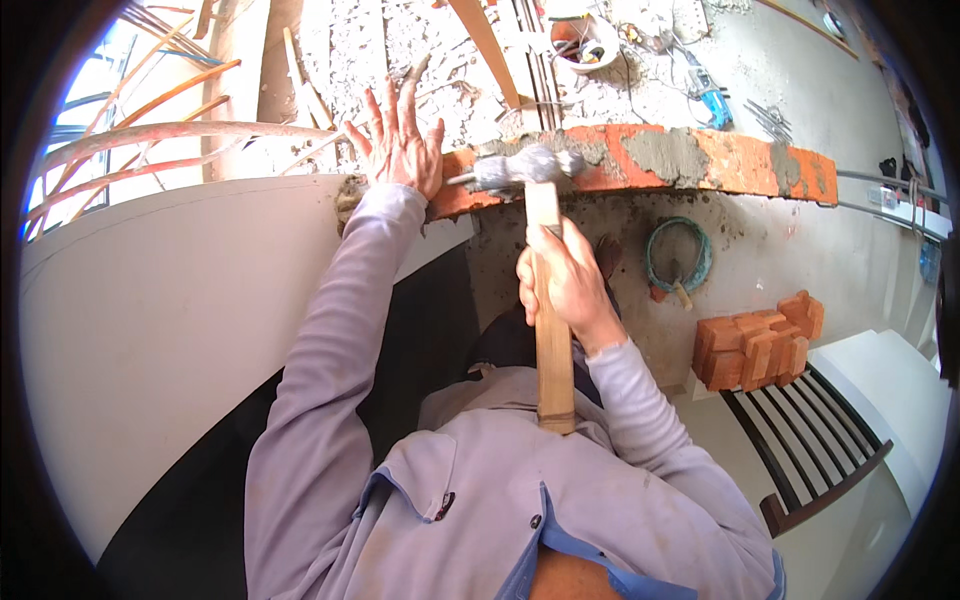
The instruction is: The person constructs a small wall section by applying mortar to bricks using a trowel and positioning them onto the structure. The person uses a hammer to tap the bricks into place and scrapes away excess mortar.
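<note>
My left hand (400,145) is spread open at the left end of the low brick wall (730,160), which has patches of grey mortar on it. My right hand (560,275) grips the wooden handle of a hammer (545,205). The hammer's grey, worn metal head is over the brickwork, just right of my left hand. A thin metal piece shows between the head and that hand; I cannot tell whether it is separate.
Stacked bricks (750,350) and a dark slatted chair (820,450) are at right. A teal bucket (678,225) stands below the wall. Beyond it lie rubble, a blue power tool (712,100), a white bucket (590,45) and wooden boards (480,40). A white panel (150,320) fills the left.
</note>
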Motion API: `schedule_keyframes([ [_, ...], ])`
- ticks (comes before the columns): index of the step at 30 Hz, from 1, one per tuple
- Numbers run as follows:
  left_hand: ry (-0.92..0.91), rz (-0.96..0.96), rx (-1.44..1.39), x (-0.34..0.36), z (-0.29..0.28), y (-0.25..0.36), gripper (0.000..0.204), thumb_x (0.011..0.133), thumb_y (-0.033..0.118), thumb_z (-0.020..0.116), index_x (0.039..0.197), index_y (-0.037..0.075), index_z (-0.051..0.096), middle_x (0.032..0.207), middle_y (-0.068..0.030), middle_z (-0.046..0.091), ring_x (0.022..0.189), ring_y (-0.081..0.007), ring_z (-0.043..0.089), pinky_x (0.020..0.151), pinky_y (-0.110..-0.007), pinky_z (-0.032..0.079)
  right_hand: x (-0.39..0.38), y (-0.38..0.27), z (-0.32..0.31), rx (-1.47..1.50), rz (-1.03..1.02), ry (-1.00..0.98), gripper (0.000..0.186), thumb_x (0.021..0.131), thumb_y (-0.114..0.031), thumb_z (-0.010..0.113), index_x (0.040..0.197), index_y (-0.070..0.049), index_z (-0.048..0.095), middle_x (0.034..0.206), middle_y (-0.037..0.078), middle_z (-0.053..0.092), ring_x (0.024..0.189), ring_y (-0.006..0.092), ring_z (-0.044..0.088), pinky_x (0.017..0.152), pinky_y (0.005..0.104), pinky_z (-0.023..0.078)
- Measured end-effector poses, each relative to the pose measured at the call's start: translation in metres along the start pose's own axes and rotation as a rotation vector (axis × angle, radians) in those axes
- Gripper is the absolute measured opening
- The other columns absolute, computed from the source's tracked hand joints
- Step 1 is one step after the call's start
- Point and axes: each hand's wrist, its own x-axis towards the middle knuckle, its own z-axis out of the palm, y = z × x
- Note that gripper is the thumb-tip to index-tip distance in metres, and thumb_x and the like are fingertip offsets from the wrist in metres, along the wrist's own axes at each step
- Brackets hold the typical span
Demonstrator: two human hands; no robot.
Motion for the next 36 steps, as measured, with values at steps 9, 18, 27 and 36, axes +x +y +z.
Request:
schedule_keyframes([
  [9, -0.039, 0.007, 0.059, -0.001, 0.003, -0.004, 0.071, 0.097, 0.05, 0.039, 0.155, 0.015, 0.018, 0.163, -0.0093, 0.007, 0.15, -0.0322, -0.003, 0.116, -0.061, -0.007, 0.0, 0.004, -0.001, -0.028, -0.077, 0.062, 0.028, 0.103, -0.036, 0.046, 0.1, -0.009, 0.039, 0.063, 0.006, 0.05, 0.041, 0.0141, 0.052, 0.035, 0.0284, 0.044],
  [18, -0.058, -0.013, 0.088, 0.002, 0.0, 0.001, 0.071, 0.098, 0.053, 0.035, 0.156, 0.016, 0.018, 0.164, -0.0079, 0.004, 0.151, -0.0303, -0.005, 0.116, -0.06, -0.008, 0.0, 0.009, -0.002, 0.045, -0.127, 0.132, 0.028, 0.103, -0.036, 0.045, 0.1, -0.009, 0.038, 0.067, 0.007, 0.052, 0.041, 0.0162, 0.052, 0.036, 0.0314, 0.046],
  [27, -0.038, 0.001, 0.024, 0.001, 0.001, 0.004, 0.069, 0.097, 0.048, 0.041, 0.155, 0.016, 0.021, 0.163, -0.0081, 0.008, 0.151, -0.0313, -0.003, 0.116, -0.061, -0.006, -0.003, 0.012, 0.002, 0.013, -0.166, 0.115, 0.027, 0.103, -0.035, 0.046, 0.105, -0.009, 0.039, 0.066, 0.007, 0.051, 0.041, 0.0159, 0.051, 0.036, 0.0312, 0.046],
  [36, 0.007, 0.037, 0.01, 0.003, -0.004, -0.006, 0.069, 0.096, 0.048, 0.044, 0.154, 0.017, 0.022, 0.163, -0.0079, 0.011, 0.151, -0.0305, -0.001, 0.116, -0.062, -0.005, 0.009, 0.016, 0.014, -0.131, -0.083, 0.044, 0.025, 0.102, -0.033, 0.049, 0.102, -0.009, 0.041, 0.061, 0.004, 0.049, 0.041, 0.0136, 0.051, 0.036, 0.0288, 0.044],
])
